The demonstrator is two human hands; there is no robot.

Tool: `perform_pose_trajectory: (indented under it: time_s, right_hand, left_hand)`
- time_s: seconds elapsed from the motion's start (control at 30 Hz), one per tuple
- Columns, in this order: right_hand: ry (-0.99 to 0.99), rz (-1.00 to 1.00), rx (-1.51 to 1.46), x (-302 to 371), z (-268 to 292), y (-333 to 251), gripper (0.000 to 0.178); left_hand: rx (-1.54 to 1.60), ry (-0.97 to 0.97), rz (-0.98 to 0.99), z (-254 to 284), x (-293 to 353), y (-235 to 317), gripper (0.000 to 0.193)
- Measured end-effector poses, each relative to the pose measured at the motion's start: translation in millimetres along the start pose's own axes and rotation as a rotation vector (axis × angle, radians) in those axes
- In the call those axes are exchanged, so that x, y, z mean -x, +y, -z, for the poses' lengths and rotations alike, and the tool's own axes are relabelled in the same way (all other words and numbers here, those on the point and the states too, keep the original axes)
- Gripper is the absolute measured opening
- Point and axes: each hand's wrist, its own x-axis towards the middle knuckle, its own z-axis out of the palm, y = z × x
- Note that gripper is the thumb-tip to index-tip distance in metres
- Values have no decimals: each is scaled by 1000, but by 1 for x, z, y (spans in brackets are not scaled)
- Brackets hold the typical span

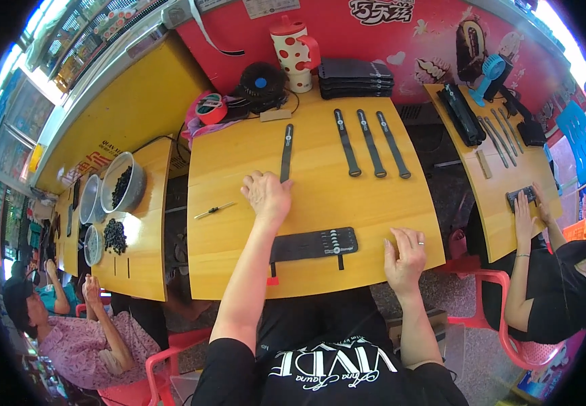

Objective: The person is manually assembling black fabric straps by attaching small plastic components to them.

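My left hand (266, 197) lies palm down on the wooden table (218, 271), its fingers spread and its thumb at the near end of a black strap (287, 152). Whether the thumb presses on the strap is hard to tell. My right hand (406, 260) rests by the table's right front edge, fingers loosely bent, thumb apart, nothing in it. Between my forearms lies a flat black panel (299, 246) with white printed marks; short black tabs and a red piece (272, 281) show at its near edge. A thin black rod-like tool (214, 210) lies left of my left hand.
Three more black straps (369, 143) lie at right. Behind stand stacked black pouches (355, 79), a dotted tumbler (293, 57), a black fan (261, 82) and red tape (211, 109). Co-workers sit at side tables; the left one holds plastic tubs (134, 193) and small black parts (115, 237).
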Motion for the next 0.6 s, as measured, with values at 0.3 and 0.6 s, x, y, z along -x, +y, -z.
perform_pose_trajectory:
  time_s: [0.3,0.6]
  right_hand:
    - [-243,-244,-639,34,13,-51,23]
    - [-480,-350,-1611,48,15,-78,43]
  left_hand:
    - [676,112,-257,101,72,-48,17]
    - [722,-542,-566,148,177,-61,25]
